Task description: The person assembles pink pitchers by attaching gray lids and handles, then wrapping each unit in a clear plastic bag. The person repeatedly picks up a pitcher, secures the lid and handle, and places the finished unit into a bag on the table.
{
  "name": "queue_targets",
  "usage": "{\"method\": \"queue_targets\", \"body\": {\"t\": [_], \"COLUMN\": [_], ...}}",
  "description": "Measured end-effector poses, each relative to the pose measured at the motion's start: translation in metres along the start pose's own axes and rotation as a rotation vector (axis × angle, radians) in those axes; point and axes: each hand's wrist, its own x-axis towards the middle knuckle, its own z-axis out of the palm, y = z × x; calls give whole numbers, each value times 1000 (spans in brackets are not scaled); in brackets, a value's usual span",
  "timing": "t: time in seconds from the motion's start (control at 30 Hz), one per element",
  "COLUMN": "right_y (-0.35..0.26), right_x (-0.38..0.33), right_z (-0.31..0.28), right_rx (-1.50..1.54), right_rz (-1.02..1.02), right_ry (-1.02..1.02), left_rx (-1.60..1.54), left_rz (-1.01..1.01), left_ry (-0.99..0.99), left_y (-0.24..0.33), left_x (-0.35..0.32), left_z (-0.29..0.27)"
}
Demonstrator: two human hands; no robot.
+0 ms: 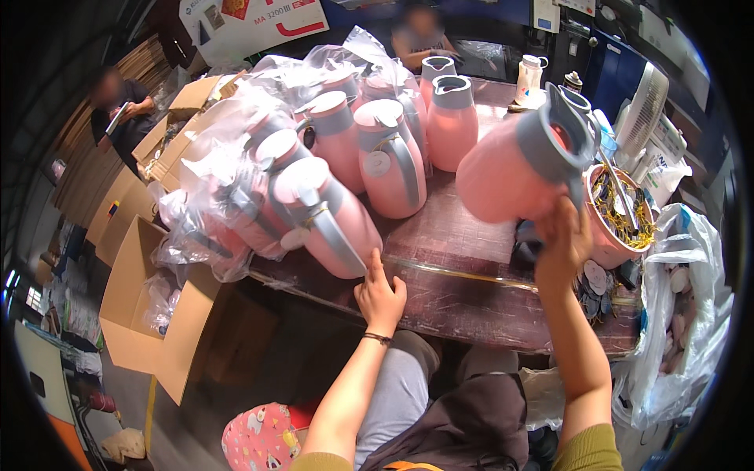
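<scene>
My right hand [564, 239] grips a pink vacuum jug [503, 169] with a grey collar and spout. The jug is tilted above the right part of the table, its mouth uncovered. At the near edge, my left hand [382, 297] reaches up with its forefinger against the base of a lidded pink jug [334, 228]. That jug leans and has a grey handle and a round tag. Behind it stands another tagged, lidded jug [393, 165]. Two lidless jugs, one of them the nearer jug [453, 125], stand at the back.
Plastic-wrapped jugs [228, 208] crowd the table's left side. An open carton [161, 314] is below them. A tub of yellow-stringed tags [616, 235] and a plastic bag [679, 314] are at the right. Two other people are beyond the table.
</scene>
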Motion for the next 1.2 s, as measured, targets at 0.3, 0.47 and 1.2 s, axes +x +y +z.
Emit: {"method": "queue_targets", "body": {"t": [0.3,0.47,1.2], "right_y": [-125,-117,98], "right_x": [-148,-206,-469], "right_z": [-146,-148,-553], "right_rx": [-215,-354,-1929], "right_rz": [646,760,652], "right_ry": [-280,-633,-241], "left_rx": [-1467,-267,-232], "left_rz": [-31,561,85], "left_ry": [-447,-1166,-1181], "left_y": [80,145,159], "left_x": [-41,-61,-75], "left_z": [-141,-187,-161]}}
